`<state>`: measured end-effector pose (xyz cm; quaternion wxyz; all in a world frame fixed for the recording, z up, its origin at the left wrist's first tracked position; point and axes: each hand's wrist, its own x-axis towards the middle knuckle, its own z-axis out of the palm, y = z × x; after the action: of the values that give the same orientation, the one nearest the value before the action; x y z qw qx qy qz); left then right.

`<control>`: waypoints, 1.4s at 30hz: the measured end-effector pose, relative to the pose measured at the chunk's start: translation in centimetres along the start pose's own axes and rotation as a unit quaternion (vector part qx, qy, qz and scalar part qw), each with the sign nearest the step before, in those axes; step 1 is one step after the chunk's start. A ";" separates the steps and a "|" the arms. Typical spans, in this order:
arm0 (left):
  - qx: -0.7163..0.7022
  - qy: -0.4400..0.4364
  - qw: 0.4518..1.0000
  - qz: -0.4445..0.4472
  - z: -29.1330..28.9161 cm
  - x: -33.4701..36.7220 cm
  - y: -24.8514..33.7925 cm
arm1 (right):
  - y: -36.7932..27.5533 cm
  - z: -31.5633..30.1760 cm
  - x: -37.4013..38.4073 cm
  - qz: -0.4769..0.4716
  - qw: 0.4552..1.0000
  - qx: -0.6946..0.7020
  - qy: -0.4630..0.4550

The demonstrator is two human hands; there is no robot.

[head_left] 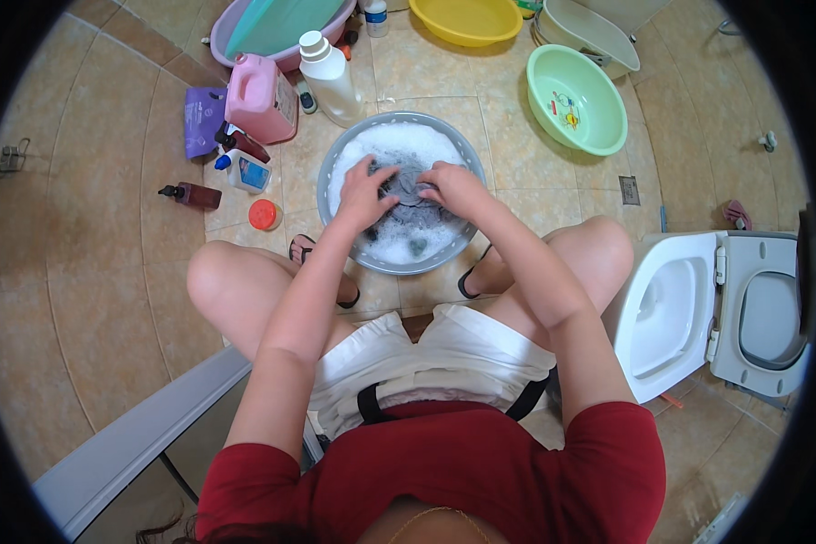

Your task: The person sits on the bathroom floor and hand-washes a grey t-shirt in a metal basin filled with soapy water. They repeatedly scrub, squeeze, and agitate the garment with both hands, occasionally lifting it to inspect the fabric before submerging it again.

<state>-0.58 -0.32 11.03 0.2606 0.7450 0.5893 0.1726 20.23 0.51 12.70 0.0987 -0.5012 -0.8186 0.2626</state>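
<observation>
We see a grey cloth amid suds in the grey basin; our left hand touches it, fingers apart; our right hand curls there, whether clamped we cannot tell.

Got cloth in suds in the basin, jug and jar off to its left, toilet way over right.

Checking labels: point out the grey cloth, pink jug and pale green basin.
Grey cloth (409,181), head view: middle of its bunched fabric.
Pink jug (256,104), head view: side of its body.
Pale green basin (587,89), head view: bare inner floor.
</observation>
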 end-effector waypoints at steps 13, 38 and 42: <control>-0.514 -0.037 0.845 -0.143 0.0 1.9 1.5 | 2.1 1.2 2.3 0.163 0.892 0.347 0.238; -0.572 0.072 0.758 -0.306 1.4 2.0 5.4 | -6.6 1.1 2.9 0.190 0.896 0.291 0.276; -0.616 0.029 0.729 -0.297 0.5 1.8 3.4 | -8.7 2.1 2.0 0.131 0.925 0.224 0.278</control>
<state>2.88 0.74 12.55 0.6831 0.2020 0.5521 0.4334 11.68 -1.62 15.32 0.3964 -0.6219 -0.6051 0.3000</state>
